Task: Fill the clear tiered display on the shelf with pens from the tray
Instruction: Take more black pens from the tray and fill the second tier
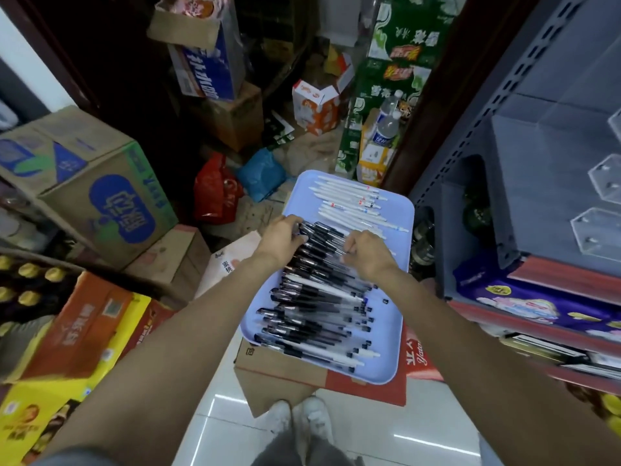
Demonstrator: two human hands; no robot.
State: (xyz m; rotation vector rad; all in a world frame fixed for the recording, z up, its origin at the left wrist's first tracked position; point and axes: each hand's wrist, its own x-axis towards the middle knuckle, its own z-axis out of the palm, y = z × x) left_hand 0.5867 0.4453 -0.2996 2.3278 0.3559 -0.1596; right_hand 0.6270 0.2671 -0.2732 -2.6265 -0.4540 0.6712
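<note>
**Gathering black pens off the tray, display not yet loaded**

Cluttered stockroom aisle: cardboard cartons stacked left, grey metal shelf right, glossy tile floor. Light-blue tray rests on a flattened carton near the person's feet. White pens lie at its far end; black pens are heaped over the middle and near end.

Left hand has its fingers curled round the cap ends of a bundle at the top of the black heap. Right hand has fingers curled down onto the other ends of the same bundle; looks like a pinch, though blur hides the exact contact. Clear tiered display sits on the shelf, well apart from both hands, and its visible tiers look empty.

Risks, my read:
- Pens lie crossed and overlapping, so lifting a bundle could drag neighbours over the tray edge onto the floor.
- Loose two-ended grip: smooth barrels could slide out mid-carry.
- Tray looks unevenly supported on the carton; a downward push could tip it.
- Clear tiers are hard to see; a misjudged drop could miss them.
</note>
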